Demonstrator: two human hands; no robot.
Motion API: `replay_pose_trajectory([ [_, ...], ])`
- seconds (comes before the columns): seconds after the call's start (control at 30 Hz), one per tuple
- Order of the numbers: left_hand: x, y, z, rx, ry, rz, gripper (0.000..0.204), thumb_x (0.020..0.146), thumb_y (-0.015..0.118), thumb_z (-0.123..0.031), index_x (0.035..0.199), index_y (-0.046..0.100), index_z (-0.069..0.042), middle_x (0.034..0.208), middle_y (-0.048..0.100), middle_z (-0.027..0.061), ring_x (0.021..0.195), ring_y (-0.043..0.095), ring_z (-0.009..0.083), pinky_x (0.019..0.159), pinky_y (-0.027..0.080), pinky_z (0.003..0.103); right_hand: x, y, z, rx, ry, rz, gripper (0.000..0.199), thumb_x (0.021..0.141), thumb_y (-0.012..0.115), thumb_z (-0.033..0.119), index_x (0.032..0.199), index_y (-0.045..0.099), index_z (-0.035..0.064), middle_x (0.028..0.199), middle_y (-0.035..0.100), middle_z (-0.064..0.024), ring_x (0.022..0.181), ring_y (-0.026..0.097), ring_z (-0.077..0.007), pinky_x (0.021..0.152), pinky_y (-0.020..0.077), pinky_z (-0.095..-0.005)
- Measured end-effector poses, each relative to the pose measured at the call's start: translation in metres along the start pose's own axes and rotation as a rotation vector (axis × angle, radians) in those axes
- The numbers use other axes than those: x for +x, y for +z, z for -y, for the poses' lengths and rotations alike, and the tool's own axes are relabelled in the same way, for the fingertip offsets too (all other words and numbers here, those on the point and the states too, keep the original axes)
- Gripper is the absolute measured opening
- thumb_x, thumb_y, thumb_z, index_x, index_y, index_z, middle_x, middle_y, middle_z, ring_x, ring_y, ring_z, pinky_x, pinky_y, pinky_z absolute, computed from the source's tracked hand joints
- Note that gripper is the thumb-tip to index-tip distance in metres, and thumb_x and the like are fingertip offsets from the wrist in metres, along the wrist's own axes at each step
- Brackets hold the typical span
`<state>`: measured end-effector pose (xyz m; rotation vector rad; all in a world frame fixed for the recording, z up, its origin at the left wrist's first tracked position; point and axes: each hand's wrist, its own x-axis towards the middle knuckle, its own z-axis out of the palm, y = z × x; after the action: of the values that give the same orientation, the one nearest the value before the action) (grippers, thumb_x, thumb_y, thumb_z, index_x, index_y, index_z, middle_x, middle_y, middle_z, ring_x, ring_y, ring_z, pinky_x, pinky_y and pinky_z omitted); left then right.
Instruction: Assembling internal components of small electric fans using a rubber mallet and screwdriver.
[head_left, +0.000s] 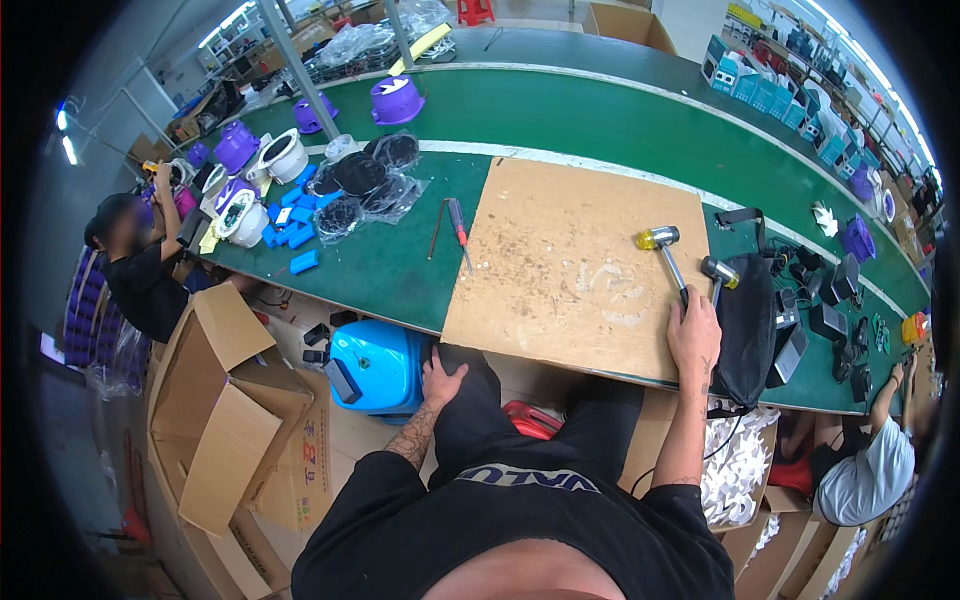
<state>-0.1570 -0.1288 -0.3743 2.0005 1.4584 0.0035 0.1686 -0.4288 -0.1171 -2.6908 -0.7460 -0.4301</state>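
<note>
My right hand (pixel 694 338) is closed around the dark grip of a mallet (pixel 671 262), whose yellow-and-black head lies on the brown cardboard sheet (pixel 570 260). Just right of it is a second mallet (pixel 720 271), its handle running down beside my fingers. Away from the bench top, my left hand (pixel 440 380) rests on my left thigh, thumb apart from the fingers, holding nothing. Left of the cardboard, a red-handled screwdriver (pixel 459 222) lies beside a thin metal rod (pixel 437 230). A black mesh bag (pixel 745 330) sits at the cardboard's right edge.
Blue battery-like packs (pixel 296 220), plastic-wrapped black discs (pixel 360 175) and purple housings (pixel 396 100) stand at left. Black adapters and cables (pixel 830 320) fill the right. A blue stool (pixel 378 362), open cartons (pixel 235 400) and a box of white parts (pixel 738 465) flank my legs. Two people work nearby.
</note>
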Motion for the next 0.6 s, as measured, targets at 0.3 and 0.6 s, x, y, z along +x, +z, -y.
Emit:
replay_pose_trajectory([
  [0.3,0.012,-0.042,-0.003,0.061,0.228,0.583,0.071,0.090,0.063,-0.048,0.143,0.045,-0.004,0.138,0.052,0.0215,0.127,0.051,0.0335,0.106,0.040,0.044,0.005,0.003,0.006,-0.018,-0.030,-0.008,0.034,0.091,0.060,0.021,0.121,0.056,0.0056,0.100,0.064,-0.0154,0.095,0.063,-0.0323,0.076,0.0536,-0.0426],
  [0.6,0.022,-0.323,-0.210,-0.614,0.771,0.970,0.034,0.096,0.062,-0.022,0.116,0.063,0.005,0.106,0.069,0.0145,0.097,0.068,0.0236,0.084,0.056,0.038,0.007,0.007,0.010,-0.077,0.004,-0.010,0.032,0.093,0.059,0.021,0.120,0.057,0.0053,0.100,0.063,-0.0154,0.095,0.062,-0.0352,0.074,0.0528,-0.0439],
])
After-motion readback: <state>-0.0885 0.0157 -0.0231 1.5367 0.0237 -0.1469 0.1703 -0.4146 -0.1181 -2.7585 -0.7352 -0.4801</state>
